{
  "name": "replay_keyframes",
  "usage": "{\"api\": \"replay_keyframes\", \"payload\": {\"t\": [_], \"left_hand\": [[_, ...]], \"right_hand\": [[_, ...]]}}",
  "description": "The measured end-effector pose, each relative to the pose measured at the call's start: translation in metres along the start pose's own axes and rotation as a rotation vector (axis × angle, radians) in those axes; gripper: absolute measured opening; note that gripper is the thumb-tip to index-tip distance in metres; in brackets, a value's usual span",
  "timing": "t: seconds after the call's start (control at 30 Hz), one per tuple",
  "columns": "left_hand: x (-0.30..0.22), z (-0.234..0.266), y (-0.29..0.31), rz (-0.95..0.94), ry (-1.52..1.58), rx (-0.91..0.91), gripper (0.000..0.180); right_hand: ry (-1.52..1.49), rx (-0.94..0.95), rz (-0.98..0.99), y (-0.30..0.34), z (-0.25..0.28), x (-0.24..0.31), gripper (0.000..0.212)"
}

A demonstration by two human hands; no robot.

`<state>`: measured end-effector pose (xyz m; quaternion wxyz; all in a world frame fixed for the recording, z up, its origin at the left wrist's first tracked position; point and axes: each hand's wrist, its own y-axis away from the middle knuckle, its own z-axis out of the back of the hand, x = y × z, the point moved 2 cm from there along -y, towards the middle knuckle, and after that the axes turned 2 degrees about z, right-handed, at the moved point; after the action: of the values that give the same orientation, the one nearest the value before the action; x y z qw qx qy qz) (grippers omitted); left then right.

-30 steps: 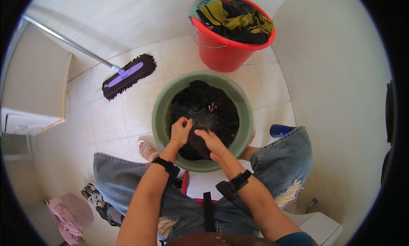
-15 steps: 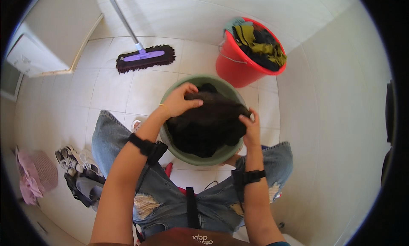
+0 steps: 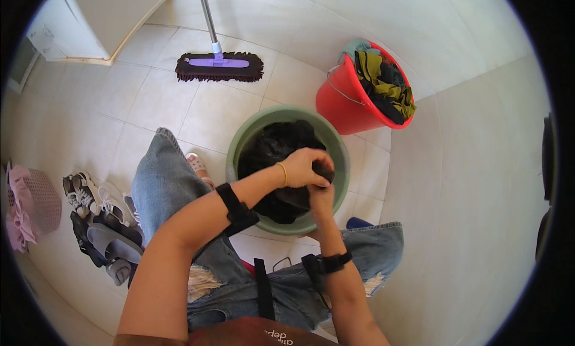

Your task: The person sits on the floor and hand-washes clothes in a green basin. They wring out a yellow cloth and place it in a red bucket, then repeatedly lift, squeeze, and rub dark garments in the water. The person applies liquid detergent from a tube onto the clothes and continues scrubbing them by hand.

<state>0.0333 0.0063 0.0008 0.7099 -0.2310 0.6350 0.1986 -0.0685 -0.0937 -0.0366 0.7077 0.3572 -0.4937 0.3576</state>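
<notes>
A green basin [image 3: 238, 130] stands between my knees with soaked black cloth [image 3: 278, 139] spread in it. Over its right half, my left hand [image 3: 304, 168] curls around a bunched part of the dark cloth. My right hand [image 3: 322, 197] presses in just below, its fingers closed on the same bunch. The hands meet, and the cloth between them is mostly covered by my fingers. Below them the cloth trails into the basin.
Behind the basin to the right is a red bucket [image 3: 335, 100] heaped with clothes [image 3: 383, 76]. A purple flat mop [image 3: 220, 64] rests on the tiles at the back. Several shoes [image 3: 102, 226] and a pink basket [image 3: 45, 196] stand on the left. A white cabinet [image 3: 90, 23] occupies the back left.
My hands were apart, spreading the cloth across the basin. Now they are together, with the left moved right and the cloth bunched between them. The view has shifted slightly.
</notes>
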Motion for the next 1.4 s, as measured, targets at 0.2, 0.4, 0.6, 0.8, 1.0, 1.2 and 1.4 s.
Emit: {"api": "replay_keyframes", "payload": {"t": [0.2,0.4,0.6,0.8,1.0,1.2,1.4], "left_hand": [[-0.003,0.021,0.005,0.103,-0.203,0.270,0.053],[0.045,0.036,0.022,0.123,-0.820,0.281,0.033],[0.067,0.058,0.035,0.356,0.094,-0.183,0.020],[0.033,0.084,0.038,0.195,0.330,-0.575,0.020],[0.065,0.074,0.048,0.754,0.667,-0.580,0.023],[0.115,0.068,0.072,0.935,0.895,-0.684,0.034],[0.118,0.055,0.075,1.085,0.963,-0.415,0.033]], "right_hand": [[-0.489,0.010,-0.007,0.013,0.043,0.115,0.016],[-0.672,-0.167,-0.106,0.026,0.082,0.194,0.031],[-0.800,-0.046,-0.131,0.014,0.105,0.202,0.038],[-0.985,-0.013,-0.294,-0.028,0.089,0.111,0.041],[-0.391,0.038,-0.376,-0.074,0.015,-0.029,0.040],[0.078,0.066,-0.481,-0.058,0.022,-0.147,0.061],[0.761,0.190,-0.319,-0.025,0.026,-0.189,0.063]]}}
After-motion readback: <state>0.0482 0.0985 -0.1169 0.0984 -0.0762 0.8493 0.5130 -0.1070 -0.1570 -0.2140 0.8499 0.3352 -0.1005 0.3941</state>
